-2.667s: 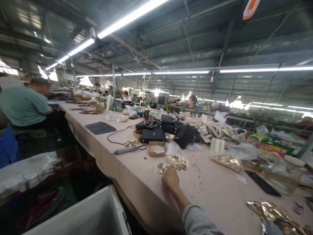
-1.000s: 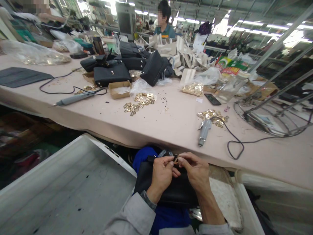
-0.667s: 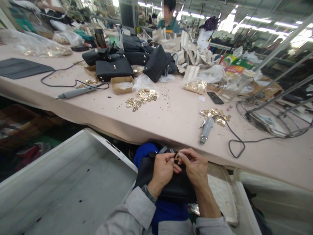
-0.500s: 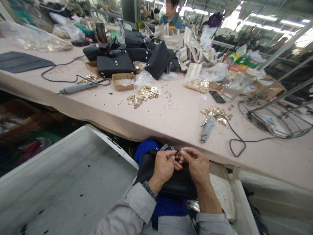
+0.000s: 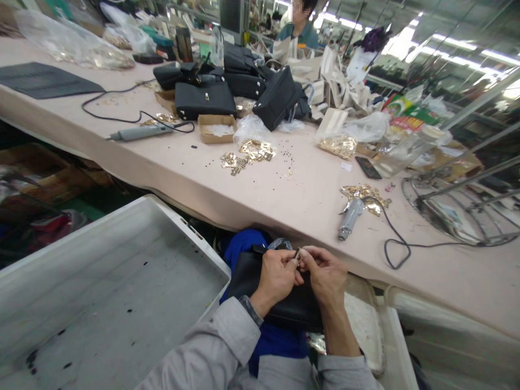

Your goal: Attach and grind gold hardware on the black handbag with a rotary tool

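Note:
A black handbag (image 5: 247, 276) lies on my lap, below the edge of the pink table (image 5: 260, 189). My left hand (image 5: 276, 275) and my right hand (image 5: 325, 273) meet over the bag's top. Both are closed in a pinch on a small gold metal fitting (image 5: 297, 257) between the fingertips. Loose gold fittings (image 5: 247, 154) lie in a heap on the table ahead of me. A grey electric screwdriver (image 5: 348, 216) with a black cord rests on the table just beyond my right hand, beside a torn gold packet (image 5: 368, 193).
A large white plastic bin (image 5: 101, 281) stands at my left. Several black handbags (image 5: 227, 92) are piled mid-table, with a second screwdriver (image 5: 138, 131), a small cardboard box (image 5: 217, 128), a phone (image 5: 368, 167) and a wire fan guard (image 5: 459, 206) at right. A person sits across the table.
Earlier my left hand reached onto the table at the gold fittings. Since then both hands stay pinched on a fitting over the bag; only the view has shifted slightly.

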{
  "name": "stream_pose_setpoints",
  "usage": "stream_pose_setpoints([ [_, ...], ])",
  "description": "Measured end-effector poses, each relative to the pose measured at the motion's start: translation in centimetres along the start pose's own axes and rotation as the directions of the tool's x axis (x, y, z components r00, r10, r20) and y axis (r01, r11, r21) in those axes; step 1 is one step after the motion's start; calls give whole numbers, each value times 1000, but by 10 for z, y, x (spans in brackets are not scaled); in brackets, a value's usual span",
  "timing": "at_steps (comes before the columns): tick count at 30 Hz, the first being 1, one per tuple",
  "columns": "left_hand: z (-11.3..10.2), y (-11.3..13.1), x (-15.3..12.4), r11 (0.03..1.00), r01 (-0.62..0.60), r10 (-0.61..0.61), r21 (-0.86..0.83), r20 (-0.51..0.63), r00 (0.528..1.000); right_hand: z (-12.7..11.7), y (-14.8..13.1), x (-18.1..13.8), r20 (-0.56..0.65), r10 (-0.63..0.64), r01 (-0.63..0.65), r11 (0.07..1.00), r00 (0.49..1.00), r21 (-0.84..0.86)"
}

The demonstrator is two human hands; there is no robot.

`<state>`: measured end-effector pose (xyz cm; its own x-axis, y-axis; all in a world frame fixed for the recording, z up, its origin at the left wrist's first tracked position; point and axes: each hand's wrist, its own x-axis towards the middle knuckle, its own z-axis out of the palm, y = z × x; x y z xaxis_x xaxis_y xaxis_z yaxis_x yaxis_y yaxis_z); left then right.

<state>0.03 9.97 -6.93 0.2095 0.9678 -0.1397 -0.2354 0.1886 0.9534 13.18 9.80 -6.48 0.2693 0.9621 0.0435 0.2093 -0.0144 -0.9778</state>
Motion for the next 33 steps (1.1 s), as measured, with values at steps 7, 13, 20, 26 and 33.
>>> stream_pose_setpoints([
  [7,-1,3,-1,996,-18,21,89,-36,999,-27,8,21,359,59,-115,984,932,137],
  [13,-7,4,-1,982,-127,127,137,3,992,-42,10,37,649,51,-160,981,759,110],
  [20,-10,-2,0,980,-48,52,194,-17,999,-39,14,41,660,-10,-85,990,751,112],
  [26,-2,-4,-3,994,-65,71,90,-66,995,-36,16,40,628,-25,-58,992,778,111],
  [33,7,0,-15,856,-240,315,459,-93,945,-40,18,42,606,-38,-60,988,795,140],
])
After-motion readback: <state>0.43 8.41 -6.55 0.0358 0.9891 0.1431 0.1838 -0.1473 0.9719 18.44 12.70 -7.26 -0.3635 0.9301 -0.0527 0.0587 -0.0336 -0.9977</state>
